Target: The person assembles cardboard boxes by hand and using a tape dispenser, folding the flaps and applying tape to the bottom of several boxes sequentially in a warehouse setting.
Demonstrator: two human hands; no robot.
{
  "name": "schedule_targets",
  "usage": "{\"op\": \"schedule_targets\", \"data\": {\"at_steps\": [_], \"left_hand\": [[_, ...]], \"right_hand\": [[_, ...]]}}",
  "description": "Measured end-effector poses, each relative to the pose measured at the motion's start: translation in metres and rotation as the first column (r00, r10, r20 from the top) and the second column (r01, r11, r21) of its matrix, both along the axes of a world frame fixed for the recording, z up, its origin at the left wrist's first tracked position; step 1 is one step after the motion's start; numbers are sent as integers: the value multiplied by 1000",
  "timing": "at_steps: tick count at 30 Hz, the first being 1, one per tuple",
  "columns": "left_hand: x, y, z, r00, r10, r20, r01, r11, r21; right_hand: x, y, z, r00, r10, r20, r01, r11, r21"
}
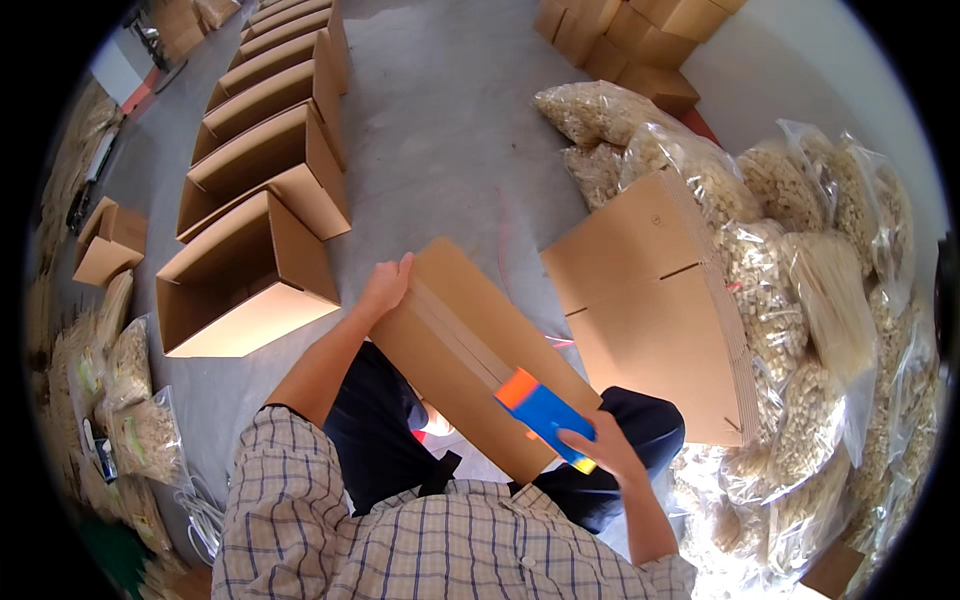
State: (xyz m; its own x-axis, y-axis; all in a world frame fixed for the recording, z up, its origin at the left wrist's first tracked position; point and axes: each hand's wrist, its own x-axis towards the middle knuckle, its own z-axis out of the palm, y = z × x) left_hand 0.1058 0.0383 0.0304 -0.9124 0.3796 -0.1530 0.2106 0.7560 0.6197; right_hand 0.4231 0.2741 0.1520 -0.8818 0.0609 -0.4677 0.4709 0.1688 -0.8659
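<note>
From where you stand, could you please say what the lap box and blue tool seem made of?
The lap box: likely matte cardboard, from its brown, folded panels. The blue tool: probably smooth plastic, given its bright colour, though blurred.

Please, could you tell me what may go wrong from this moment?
1. The carton appears to rest against the legs, with the left hand at one end, so it might slip when pressed.
2. The right hand holds a blue-and-orange tool, perhaps a tape dispenser, over the carton; it could stray from the seam.
3. The flat cardboard stack stands near the right knee; a wide movement might knock it.
</note>
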Motion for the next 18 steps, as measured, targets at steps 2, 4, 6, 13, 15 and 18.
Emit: {"op": "schedule_targets", "data": {"at_steps": [2, 4, 6, 13, 15, 18], "left_hand": [[1, 0, -2, 1000, -2, -14, 2, 1000, -6], [-2, 2, -2, 999, 2, -48, -3, 1000, -16], [-4, 8, 11, 1000, 1, -17, -4, 984, -177], [-16, 4, 9, 927, -237, -292, 68, 869, -490], [0, 21, 32, 888, -415, -196, 258, 805, -533], [6, 47, 40, 766, -623, -162, 512, 742, -432]], "right_hand": [[45, 19, 0, 989, -64, 131, 62, 998, 19], [70, 22, -12, 977, -97, 190, 79, 992, 95], [77, 16, -25, 982, -129, 137, 109, 984, 141], [-1, -25, -59, 978, -76, -197, 122, 964, 237], [-32, -38, -67, 957, -94, -275, 150, 970, 191], [-61, -51, -53, 967, -34, -253, 100, 963, 252]]}}
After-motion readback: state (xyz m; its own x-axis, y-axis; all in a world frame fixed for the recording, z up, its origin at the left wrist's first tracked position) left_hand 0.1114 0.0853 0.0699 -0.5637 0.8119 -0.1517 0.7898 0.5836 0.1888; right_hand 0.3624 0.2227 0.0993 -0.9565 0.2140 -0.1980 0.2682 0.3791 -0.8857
